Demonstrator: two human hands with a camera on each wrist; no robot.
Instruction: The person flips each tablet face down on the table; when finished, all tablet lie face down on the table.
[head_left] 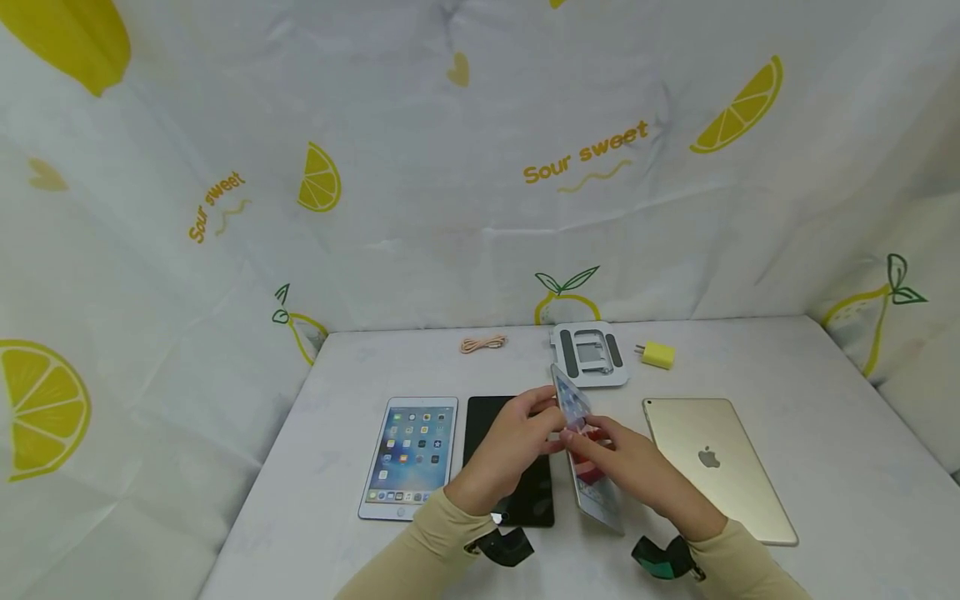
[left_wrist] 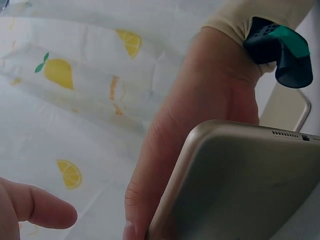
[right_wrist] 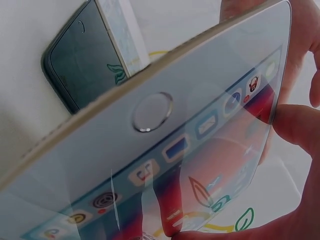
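Observation:
A tablet (head_left: pixel 600 498) stands tilted on edge above the table, its lit screen facing right. My left hand (head_left: pixel 513 442) grips its left edge near the far end. On the screen side, my right hand (head_left: pixel 637 468) holds the same tablet, thumb at the upper edge. The left wrist view shows its gold back (left_wrist: pixel 245 185), with the right hand (left_wrist: pixel 187 110) beyond it. In the right wrist view, the home button and a row of icons show on the screen (right_wrist: pixel 200 102). Beneath the left hand lies a black tablet (head_left: pixel 534 492), partly hidden.
A white tablet (head_left: pixel 408 454) with lit screen lies left. A gold tablet (head_left: pixel 720 467) lies face down right. Behind are a coiled cable (head_left: pixel 483 343), a grey folding stand (head_left: pixel 590 355) and a yellow charger (head_left: pixel 657 355). A lemon-print curtain (head_left: pixel 420 250) hangs behind the table.

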